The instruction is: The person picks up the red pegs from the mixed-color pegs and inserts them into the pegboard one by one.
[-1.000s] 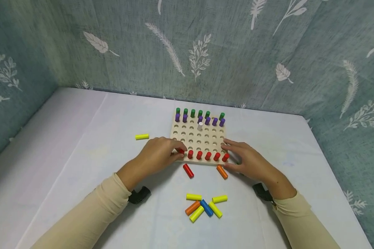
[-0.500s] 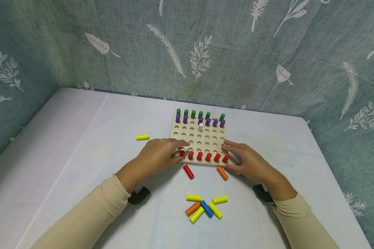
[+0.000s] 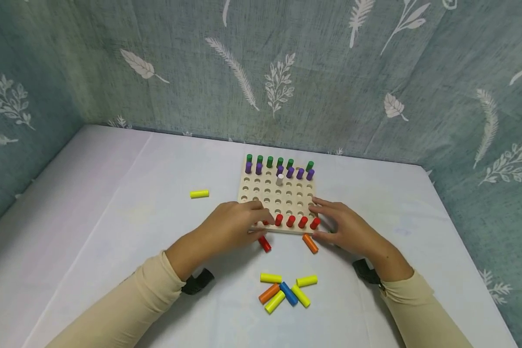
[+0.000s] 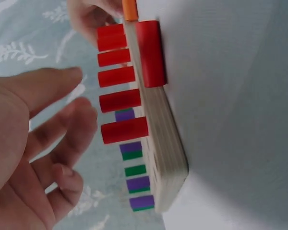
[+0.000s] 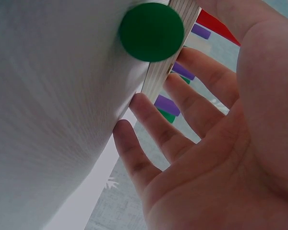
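A wooden pegboard (image 3: 287, 232) lies on the white cloth, with a row of red pegs (image 4: 124, 130) upright along its near edge. My left hand (image 3: 239, 224) hovers over the left end of that row, covering part of it in the head view. In the left wrist view its thumb and fingers are apart, loosely bent, holding nothing, just off the peg tops. Fingers of my right hand (image 3: 341, 222) rest spread against the board's right edge. A loose red peg (image 3: 264, 243) lies before the board, partly behind the left hand. A green peg (image 5: 151, 32) lies beneath the right palm.
Green pegs (image 3: 270, 162) and purple pegs (image 3: 258, 168) fill most of the two far rows; a white peg (image 3: 280, 180) stands before them. An orange peg (image 3: 310, 243) lies near the right fingers. Yellow, orange and blue pegs (image 3: 289, 294) lie nearer; one yellow peg (image 3: 199, 194) lies left.
My left fingers have let go of the leftmost red peg, and the hand has shifted right along the front row. The right hand stays at the board's edge.
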`<state>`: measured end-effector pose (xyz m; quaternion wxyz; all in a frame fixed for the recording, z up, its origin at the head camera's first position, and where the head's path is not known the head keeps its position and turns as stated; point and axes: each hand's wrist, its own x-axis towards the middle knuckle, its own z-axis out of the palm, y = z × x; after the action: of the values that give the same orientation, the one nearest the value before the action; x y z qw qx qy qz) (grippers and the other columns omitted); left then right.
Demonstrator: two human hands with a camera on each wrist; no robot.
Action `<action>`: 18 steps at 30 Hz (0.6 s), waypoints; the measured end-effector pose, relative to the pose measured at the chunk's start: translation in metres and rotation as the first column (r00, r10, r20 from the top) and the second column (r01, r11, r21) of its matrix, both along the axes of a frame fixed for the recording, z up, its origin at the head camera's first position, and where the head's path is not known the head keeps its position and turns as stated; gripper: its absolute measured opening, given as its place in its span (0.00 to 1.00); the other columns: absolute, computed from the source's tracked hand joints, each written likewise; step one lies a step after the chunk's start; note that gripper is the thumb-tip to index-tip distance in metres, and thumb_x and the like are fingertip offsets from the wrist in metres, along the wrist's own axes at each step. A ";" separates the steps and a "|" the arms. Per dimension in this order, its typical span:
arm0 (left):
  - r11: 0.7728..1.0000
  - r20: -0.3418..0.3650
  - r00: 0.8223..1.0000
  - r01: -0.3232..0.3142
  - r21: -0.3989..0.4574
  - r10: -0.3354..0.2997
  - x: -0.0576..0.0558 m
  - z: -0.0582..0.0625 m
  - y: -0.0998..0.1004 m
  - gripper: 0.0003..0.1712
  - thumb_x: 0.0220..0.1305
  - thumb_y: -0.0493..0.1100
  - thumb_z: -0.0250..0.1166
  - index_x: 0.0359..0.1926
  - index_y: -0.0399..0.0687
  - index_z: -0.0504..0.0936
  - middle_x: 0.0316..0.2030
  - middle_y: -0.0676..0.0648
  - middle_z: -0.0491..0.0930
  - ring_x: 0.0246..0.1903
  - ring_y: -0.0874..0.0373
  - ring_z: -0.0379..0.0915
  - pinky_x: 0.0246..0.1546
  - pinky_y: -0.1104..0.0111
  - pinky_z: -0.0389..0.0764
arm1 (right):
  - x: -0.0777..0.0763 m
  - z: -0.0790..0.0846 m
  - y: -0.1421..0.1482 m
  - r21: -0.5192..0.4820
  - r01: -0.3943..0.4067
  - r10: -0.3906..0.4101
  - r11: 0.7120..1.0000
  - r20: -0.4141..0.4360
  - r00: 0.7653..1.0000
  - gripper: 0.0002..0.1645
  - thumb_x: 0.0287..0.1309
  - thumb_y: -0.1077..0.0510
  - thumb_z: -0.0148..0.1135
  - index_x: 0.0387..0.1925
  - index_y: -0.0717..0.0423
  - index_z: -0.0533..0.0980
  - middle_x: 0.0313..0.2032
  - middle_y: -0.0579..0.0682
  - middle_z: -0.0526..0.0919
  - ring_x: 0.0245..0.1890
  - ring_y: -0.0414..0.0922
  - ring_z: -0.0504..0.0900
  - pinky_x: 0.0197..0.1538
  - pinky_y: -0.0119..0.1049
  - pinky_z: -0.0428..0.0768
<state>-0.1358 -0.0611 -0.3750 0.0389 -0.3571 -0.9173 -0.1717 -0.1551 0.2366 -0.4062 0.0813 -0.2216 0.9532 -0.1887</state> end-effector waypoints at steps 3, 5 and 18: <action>0.999 0.036 0.999 0.032 0.005 -0.032 0.000 -0.003 0.001 0.14 0.56 0.43 0.76 0.45 0.56 0.89 0.40 0.55 0.85 0.34 0.63 0.81 0.37 0.70 0.82 | -0.001 0.001 0.000 0.007 -0.002 0.002 1.000 0.000 1.000 0.41 0.55 0.47 0.74 0.70 0.48 0.70 0.75 0.50 0.63 0.73 0.59 0.64 0.70 0.61 0.65; 0.999 0.063 0.997 0.038 0.003 -0.038 0.000 -0.005 0.001 0.13 0.56 0.42 0.76 0.44 0.56 0.89 0.41 0.55 0.86 0.35 0.63 0.82 0.39 0.69 0.83 | -0.001 0.001 0.000 0.012 -0.001 0.001 1.000 -0.001 1.000 0.41 0.56 0.47 0.74 0.70 0.47 0.70 0.75 0.49 0.63 0.73 0.58 0.64 0.70 0.60 0.65; 0.995 0.184 0.982 0.062 -0.077 -0.047 0.000 -0.011 0.001 0.15 0.56 0.41 0.76 0.46 0.57 0.89 0.46 0.55 0.87 0.47 0.59 0.83 0.47 0.60 0.83 | 0.000 -0.002 0.001 0.006 0.007 -0.007 1.000 0.010 1.000 0.41 0.55 0.47 0.74 0.70 0.47 0.71 0.75 0.49 0.63 0.73 0.58 0.64 0.71 0.60 0.64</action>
<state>-0.1361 -0.0602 -0.3859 -0.0643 -0.3661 -0.9132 -0.1668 -0.1554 0.2376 -0.4083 0.0859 -0.2171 0.9542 -0.1870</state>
